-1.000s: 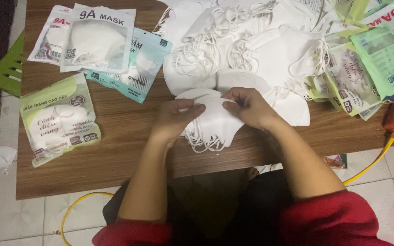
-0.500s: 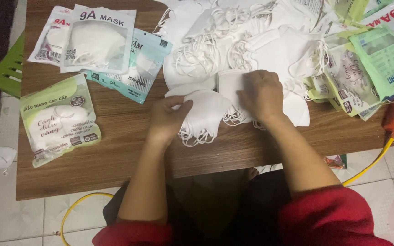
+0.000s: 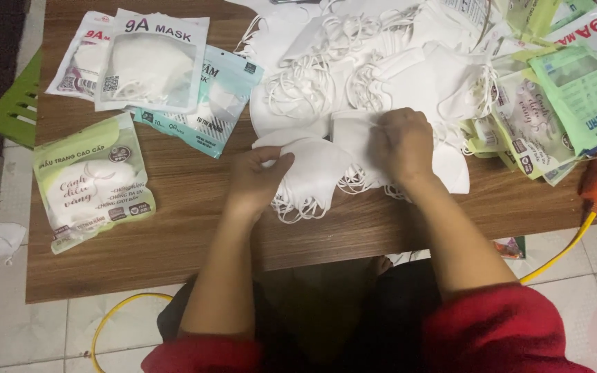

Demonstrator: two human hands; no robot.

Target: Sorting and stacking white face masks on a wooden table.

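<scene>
- Two hands work nearest you: your left hand [image 3: 260, 178] pinches a small stack of white masks [image 3: 312, 176] at the wooden table [image 3: 174, 228] edge; your right hand [image 3: 402, 144] presses flat on them.
- Left, a green pouch [image 3: 91, 181] holds one mask.
- Beyond, loose masks [image 3: 354, 62] are heaped between filled packets [image 3: 152, 62].

Masks [image 3: 312, 173], centre of frame: white matt cloth, soft. Desk [image 3: 174, 235]: brown wood grain, smooth, slight sheen. Packets [image 3: 153, 62], upper left: glossy clear plastic. Floor [image 3: 8, 324]: pale tiles, faintly glossy.
</scene>
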